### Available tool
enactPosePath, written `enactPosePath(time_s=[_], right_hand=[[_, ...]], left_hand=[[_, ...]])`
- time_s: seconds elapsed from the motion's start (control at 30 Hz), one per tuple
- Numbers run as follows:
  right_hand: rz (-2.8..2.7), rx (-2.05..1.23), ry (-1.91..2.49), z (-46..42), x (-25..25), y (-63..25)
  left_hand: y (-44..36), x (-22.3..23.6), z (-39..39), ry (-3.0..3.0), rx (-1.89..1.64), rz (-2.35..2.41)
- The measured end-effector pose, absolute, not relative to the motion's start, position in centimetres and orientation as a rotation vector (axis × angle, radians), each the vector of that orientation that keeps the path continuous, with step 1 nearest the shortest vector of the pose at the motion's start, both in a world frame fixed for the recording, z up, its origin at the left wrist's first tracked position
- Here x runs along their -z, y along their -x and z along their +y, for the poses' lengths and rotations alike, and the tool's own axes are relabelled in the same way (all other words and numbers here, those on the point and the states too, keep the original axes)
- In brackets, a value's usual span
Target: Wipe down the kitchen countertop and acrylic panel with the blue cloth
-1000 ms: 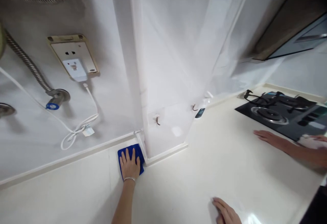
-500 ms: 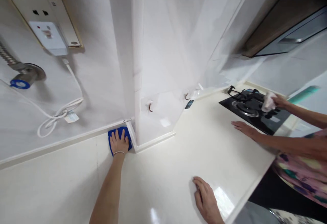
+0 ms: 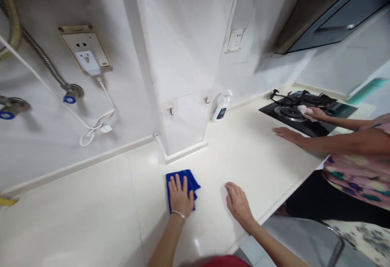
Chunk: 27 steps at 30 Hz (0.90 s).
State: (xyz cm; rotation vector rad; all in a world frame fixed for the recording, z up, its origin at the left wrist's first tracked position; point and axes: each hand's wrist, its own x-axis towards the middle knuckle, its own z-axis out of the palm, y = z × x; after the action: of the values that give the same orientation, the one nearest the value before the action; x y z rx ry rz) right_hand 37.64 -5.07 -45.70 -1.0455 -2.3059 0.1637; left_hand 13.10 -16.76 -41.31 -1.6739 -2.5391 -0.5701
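Observation:
A blue cloth [image 3: 190, 181] lies folded on the white countertop [image 3: 100, 210], a short way out from the foot of the wall column. My left hand [image 3: 180, 197] rests flat on top of it, fingers spread and pressing it down. To the right, my right hand [image 3: 238, 202] leans on the bare counter near its front edge. Its fingers are loosely bent and slightly apart, and nothing is in them.
A white spray bottle [image 3: 219, 108] stands behind the column [image 3: 183, 64]. At right, another person's hand [image 3: 317, 114] holds a white cloth [image 3: 304, 112] on the black gas hob [image 3: 284, 117]; their other hand [image 3: 288, 134] rests on the counter. A plug cord [image 3: 105, 96] hangs at left.
My left hand has drawn the blue cloth out of the corner, toward me and right. My right hand stays on the counter. The other person's white cloth has shifted across the hob.

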Motion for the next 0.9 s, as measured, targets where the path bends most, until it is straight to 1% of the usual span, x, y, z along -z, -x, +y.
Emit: enactPosePath(time_s=[0.13,0.2,0.3,0.37,0.47,0.6,0.73,0.83,0.9], right_hand=[[-2.26,-0.21,0.975,-4.6,46.3,-38.3],[-2.23,-0.245,0.934,-4.3,46.9,-39.0],[-2.226,-0.311,0.879,-4.0,47.4,-39.9],[-2.239,-0.335,0.851,-3.9,47.5,-40.2],[-2.247,-0.339,0.844,-4.2,47.1,-40.2],[-2.266,-0.309,0.865,-4.5,46.7,-40.0],[-2.28,-0.254,0.882,-4.5,47.1,-39.9],[-2.307,-0.233,0.891,-4.4,47.6,-39.8],[-2.317,-0.218,0.914,-4.4,48.0,-39.8]], left_hand=[[-21.7,41.1,-15.2,2.176,0.637,-2.402],[-23.6,40.8,-15.5,2.338,0.677,-2.326],[-22.4,40.6,-18.4,2.429,0.713,-2.252],[-19.6,40.7,-22.1,2.331,0.702,-2.284],[-14.2,40.9,-29.5,1.924,0.601,-2.487],[-6.2,40.3,-39.8,1.223,0.395,-2.736],[1.1,39.3,-48.2,0.555,0.344,-2.885],[5.0,39.2,-50.0,0.051,0.358,-2.96],[6.9,39.6,-48.2,-0.162,0.396,-2.925]])
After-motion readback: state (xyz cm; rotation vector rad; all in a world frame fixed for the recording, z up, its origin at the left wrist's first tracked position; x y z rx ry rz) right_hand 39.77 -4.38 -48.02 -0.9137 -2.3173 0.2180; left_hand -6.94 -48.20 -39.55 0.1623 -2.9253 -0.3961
